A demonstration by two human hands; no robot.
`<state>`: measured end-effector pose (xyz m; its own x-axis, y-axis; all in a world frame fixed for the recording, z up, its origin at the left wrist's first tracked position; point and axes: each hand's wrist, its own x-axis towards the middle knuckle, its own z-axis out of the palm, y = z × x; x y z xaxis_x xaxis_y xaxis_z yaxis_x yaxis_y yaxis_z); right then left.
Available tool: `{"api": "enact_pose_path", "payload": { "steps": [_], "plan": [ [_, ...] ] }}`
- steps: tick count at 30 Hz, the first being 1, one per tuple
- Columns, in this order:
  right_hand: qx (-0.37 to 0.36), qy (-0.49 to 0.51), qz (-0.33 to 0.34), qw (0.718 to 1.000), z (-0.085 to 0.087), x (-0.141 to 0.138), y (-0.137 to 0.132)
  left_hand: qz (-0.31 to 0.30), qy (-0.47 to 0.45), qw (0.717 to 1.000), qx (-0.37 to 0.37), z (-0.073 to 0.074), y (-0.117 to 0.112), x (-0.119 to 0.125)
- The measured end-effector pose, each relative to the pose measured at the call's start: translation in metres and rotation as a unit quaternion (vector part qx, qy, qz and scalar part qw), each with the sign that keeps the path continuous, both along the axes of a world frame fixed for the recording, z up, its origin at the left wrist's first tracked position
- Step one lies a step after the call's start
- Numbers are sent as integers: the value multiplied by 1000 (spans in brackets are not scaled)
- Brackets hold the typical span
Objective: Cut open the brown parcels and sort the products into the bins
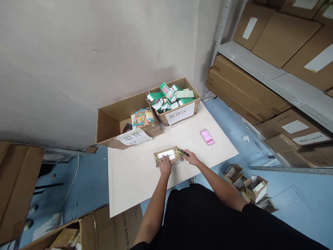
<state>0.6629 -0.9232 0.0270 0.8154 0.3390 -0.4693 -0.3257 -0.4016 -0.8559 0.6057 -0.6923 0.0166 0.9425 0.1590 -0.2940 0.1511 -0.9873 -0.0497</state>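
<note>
A small taped cardboard box (177, 158) with a white label on top lies on the white table (135, 187) in front of me. My left hand (165, 165) rests on the label side of it, fingers stretched out over the top. In my right hand (191, 158) is a yellow and black utility knife (184, 152), gripped with the fingers wrapped round the handle. Its front end is at the right end of the box. Whether the blade touches the tape is too small to tell.
At the table's back stand an open carton (109, 121) with colourful packets and another carton (196, 104) heaped with green-and-white boxes. A blurred pink item (207, 136) lies to the right. Shelves (260, 62) of cartons line the right side; opened small boxes (256, 189) lie on the floor.
</note>
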Motion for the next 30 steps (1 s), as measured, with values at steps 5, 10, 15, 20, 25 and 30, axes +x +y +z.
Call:
{"api": "enact_pose_path", "payload": {
  "steps": [5, 10, 15, 20, 25, 30],
  "plan": [
    [11, 31, 28, 999, 10, -8, -11, 4, 12, 1000, 1, 4, 1, 4],
    [-12, 60, 61, 996, 18, -27, -30, 7, 15, 1000, -9, 8, 1, 5],
    [-85, -44, -6, 995, 23, -20, -20, 13, 24, 1000, -5, 11, -1, 5],
    [-177, -102, 65, 977, 29, -6, 10, 13, 19, 1000, -2, 15, -2, 2],
    [-264, -106, 117, 952, 37, -10, 38, 10, 8, 1000, 4, 15, -4, 0],
    [-317, -107, 123, 934, 42, -20, 53, 20, 5, 1000, -10, 13, -6, -1]
  ]
}}
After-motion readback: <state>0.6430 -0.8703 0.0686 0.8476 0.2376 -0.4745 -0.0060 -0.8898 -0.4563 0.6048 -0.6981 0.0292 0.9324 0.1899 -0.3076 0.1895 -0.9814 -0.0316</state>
